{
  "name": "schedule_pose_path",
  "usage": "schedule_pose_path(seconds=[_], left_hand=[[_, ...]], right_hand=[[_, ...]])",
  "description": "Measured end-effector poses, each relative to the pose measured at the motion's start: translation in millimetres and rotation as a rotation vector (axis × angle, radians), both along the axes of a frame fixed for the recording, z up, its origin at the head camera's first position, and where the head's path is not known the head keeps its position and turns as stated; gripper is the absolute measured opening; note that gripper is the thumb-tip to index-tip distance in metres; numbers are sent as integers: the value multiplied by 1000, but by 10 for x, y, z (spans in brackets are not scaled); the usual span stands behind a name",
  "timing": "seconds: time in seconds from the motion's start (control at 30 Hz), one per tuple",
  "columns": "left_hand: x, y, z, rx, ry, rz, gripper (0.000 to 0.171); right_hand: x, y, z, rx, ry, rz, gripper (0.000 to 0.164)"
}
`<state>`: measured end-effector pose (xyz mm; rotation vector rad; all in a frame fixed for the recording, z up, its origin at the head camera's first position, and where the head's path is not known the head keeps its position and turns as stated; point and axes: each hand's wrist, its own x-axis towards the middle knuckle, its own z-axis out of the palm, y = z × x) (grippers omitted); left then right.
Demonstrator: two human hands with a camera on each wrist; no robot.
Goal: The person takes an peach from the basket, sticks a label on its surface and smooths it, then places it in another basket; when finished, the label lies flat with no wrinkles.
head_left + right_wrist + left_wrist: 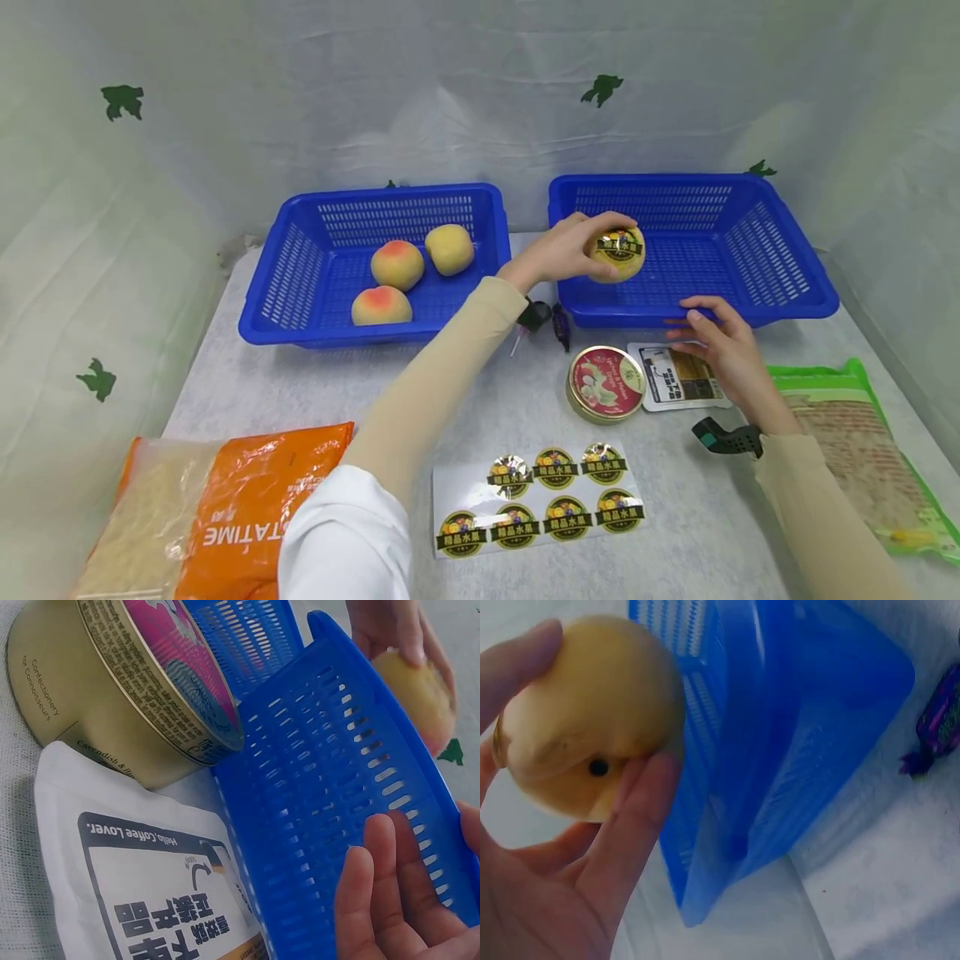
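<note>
My left hand (pixel 573 247) grips a yellow peach (pixel 628 265) over the left front part of the right blue basket (pixel 693 318). A round black-and-gold sticker (pixel 619 245) on the peach faces up. The left wrist view shows the underside of this peach (pixel 592 697), with a small dark hole in it. My right hand (pixel 723 346) is at the front rim of the same basket, fingers loosely extended; in the right wrist view, fingertips (pixel 381 832) overlap its outer wall (pixel 300 772). Several similar stickers lie on a white sheet (pixel 444 492) at the front.
In the left blue basket (pixel 262 304) are three peaches (pixel 397 265). A round tin (pixel 606 383), a flat white packet (pixel 678 379) and a purple-wrapped candy (pixel 561 327) lie before the right basket. An orange bag (pixel 247 508) lies front left, a green-edged bag (pixel 855 450) at right.
</note>
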<state>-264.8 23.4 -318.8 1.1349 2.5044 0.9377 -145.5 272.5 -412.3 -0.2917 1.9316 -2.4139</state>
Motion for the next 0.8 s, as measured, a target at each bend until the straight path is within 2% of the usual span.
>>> schedule_pose_path(seconds=[0.13, 0.23, 0.37, 0.6, 0.8], left_hand=[[-106, 82, -45, -48, -36, -43, 62], [-138, 155, -79, -90, -42, -61, 61], [-134, 262, -140, -126, -42, -72, 61], [-120, 389, -246, -112, -77, -87, 61], [-128, 434, -280, -233, -101, -44, 57]], right_hand=[[1, 1, 3, 8, -3, -6, 22], [-2, 11, -6, 13, -2, -8, 21], [-9, 30, -35, 40, 2, -16, 23], [-27, 39, -81, 68, -4, -32, 28], [-8, -4, -41, 28, -1, -24, 23]])
